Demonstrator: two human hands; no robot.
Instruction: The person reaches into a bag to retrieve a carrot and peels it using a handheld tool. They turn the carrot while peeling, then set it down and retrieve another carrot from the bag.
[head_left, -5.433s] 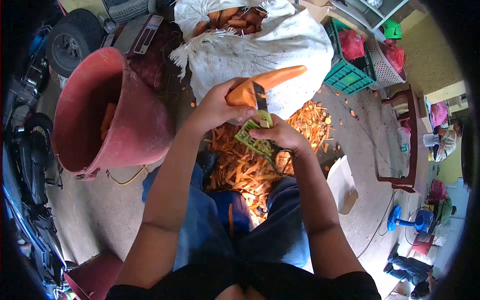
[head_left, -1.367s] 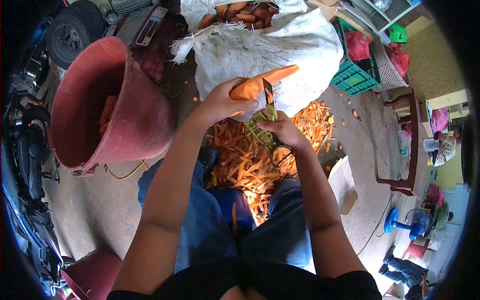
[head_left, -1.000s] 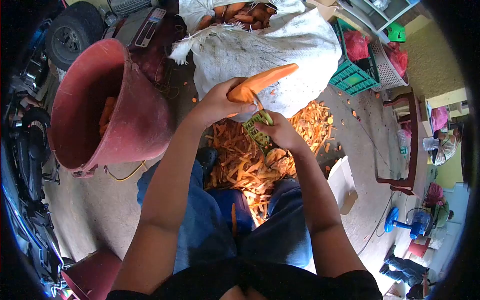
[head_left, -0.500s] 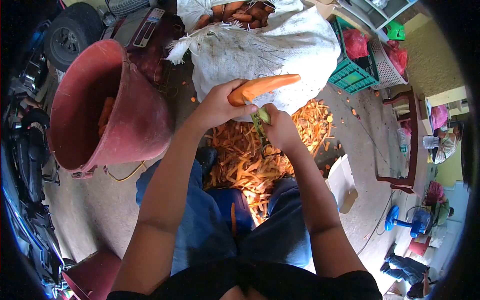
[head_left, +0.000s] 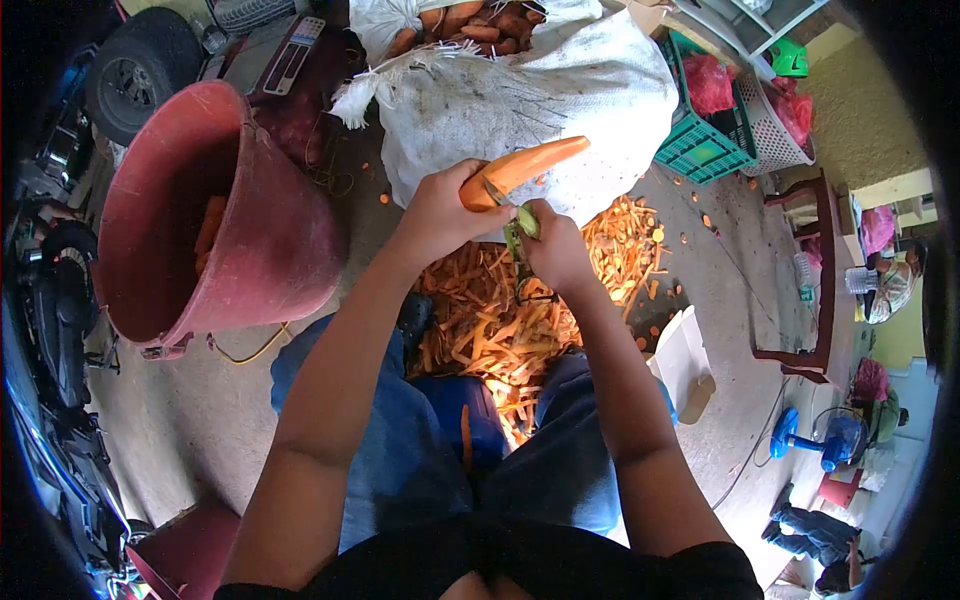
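Observation:
A long peeled carrot [head_left: 530, 166] is gripped at its thick end by my left hand [head_left: 443, 212], its thin tip pointing up and right. My right hand [head_left: 557, 248] is wrapped round a green-handled peeler [head_left: 524, 226], whose head lies against the carrot's near end. Beneath both hands a heap of orange peelings [head_left: 490, 325] covers the floor between my feet. Just beyond stands a white woven sack [head_left: 520, 110], with unpeeled carrots [head_left: 490, 28] showing in its opening. One strip of peel rests on a dark blue object [head_left: 455, 400] between my legs.
At the left stands a big red tub [head_left: 290, 220] with a few carrots inside. A scale [head_left: 275, 55] and a tyre [head_left: 140, 75] lie behind it. To the right are a green crate [head_left: 705, 150], a white basket [head_left: 775, 140], an open carton [head_left: 685, 360] and a blue fan [head_left: 835, 440].
The carrot has turned slightly, its tip shifting left and up. Both hands stay close together, with the peeler still at the carrot's thick end.

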